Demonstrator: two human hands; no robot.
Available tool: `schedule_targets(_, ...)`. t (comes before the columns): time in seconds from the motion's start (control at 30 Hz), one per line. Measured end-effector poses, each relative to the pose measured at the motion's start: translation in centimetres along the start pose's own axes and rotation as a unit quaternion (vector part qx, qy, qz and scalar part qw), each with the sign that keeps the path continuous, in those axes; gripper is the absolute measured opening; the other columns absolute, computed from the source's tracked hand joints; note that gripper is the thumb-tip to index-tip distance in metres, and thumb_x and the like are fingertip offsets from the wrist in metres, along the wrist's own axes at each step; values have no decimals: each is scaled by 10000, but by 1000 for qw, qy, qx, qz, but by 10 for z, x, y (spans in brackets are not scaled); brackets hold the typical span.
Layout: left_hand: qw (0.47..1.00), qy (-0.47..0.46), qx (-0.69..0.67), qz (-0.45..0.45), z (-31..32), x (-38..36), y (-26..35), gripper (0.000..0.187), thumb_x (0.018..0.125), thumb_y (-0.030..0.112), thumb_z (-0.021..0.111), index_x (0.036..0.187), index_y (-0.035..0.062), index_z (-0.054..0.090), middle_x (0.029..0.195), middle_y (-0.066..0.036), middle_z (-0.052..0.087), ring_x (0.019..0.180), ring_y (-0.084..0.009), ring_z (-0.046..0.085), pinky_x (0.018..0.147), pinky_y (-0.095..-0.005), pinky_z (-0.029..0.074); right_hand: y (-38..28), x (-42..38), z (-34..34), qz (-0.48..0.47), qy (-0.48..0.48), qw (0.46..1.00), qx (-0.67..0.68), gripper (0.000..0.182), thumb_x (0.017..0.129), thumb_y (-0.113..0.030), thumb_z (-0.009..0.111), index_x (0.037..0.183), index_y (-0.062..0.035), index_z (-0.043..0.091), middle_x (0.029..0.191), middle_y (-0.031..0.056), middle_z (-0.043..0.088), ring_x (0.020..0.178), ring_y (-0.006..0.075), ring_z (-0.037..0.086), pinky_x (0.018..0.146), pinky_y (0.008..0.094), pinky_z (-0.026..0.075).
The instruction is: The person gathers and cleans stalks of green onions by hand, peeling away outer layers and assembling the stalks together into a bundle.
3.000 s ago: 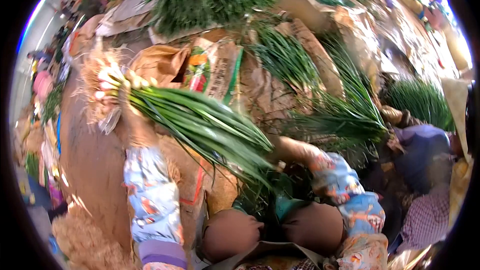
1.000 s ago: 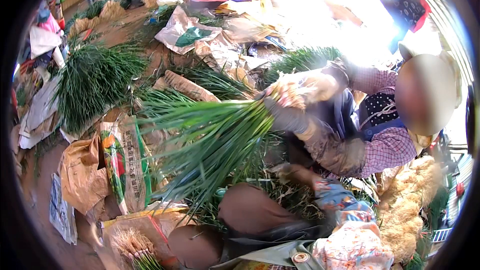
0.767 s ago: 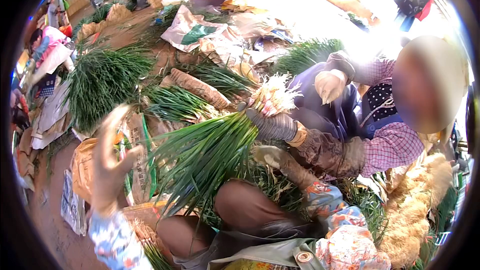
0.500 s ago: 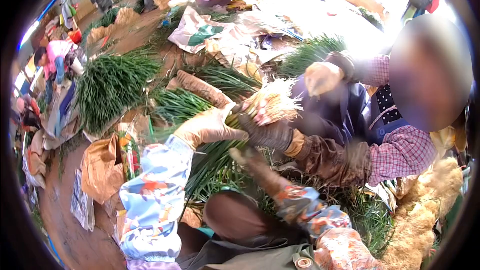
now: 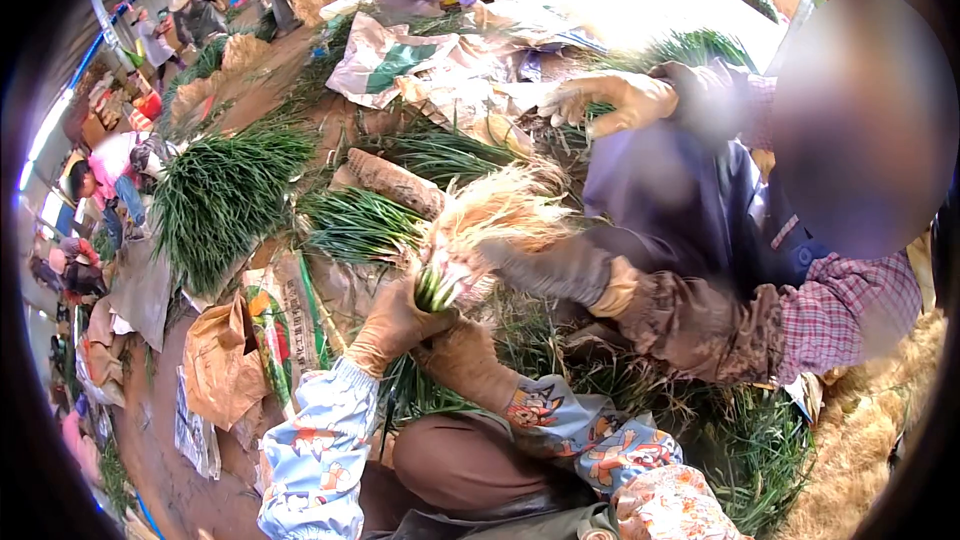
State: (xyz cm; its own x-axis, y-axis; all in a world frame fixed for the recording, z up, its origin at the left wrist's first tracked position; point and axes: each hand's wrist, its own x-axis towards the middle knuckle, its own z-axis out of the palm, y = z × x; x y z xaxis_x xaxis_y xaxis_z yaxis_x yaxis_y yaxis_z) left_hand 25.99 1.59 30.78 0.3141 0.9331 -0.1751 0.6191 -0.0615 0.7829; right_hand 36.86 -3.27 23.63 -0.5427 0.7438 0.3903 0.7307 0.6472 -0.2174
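Observation:
Both my hands wear tan gloves and are close together in front of my knees. My left hand [image 5: 392, 328] is wrapped round a small bunch of spring onions [image 5: 438, 285], its pale stem ends pointing up. Just below, my right hand [image 5: 468, 364] closes round the lower part of the same bunch, its fingers partly hidden. Green leaves [image 5: 405, 390] hang beneath my hands. Right behind the bunch lies a bigger bundle of spring onions [image 5: 360, 225] with straw-coloured roots [image 5: 505, 208]. A co-worker's dark-gloved hand [image 5: 545, 270] reaches in from the right beside these roots.
The co-worker's other gloved hand [image 5: 615, 105] is spread open farther back. A large green heap [image 5: 225, 190] stands to the left, near a brown paper bag [image 5: 222, 360]. White sacks [image 5: 385, 65] lie behind. Loose leaves [image 5: 750, 440] and a fibrous tan pile [image 5: 860, 430] are at right.
My left hand has drawn down and turned, so its bunch now points stem ends up. My right hand has come in and closed below it. The co-worker's far hand has moved back and opened.

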Motion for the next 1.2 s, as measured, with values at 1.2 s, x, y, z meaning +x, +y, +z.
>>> schedule_targets(1.2,818,404,-395,107,-115,-149,-79,386,658,7,652,998,47,475,921,-12,506,834,-108,516,727,-230,451,-56,105,-57,21,48,861,506,575,764,26,579,1275,-92,343,1118,64,478,921,126,477,782,258,431)
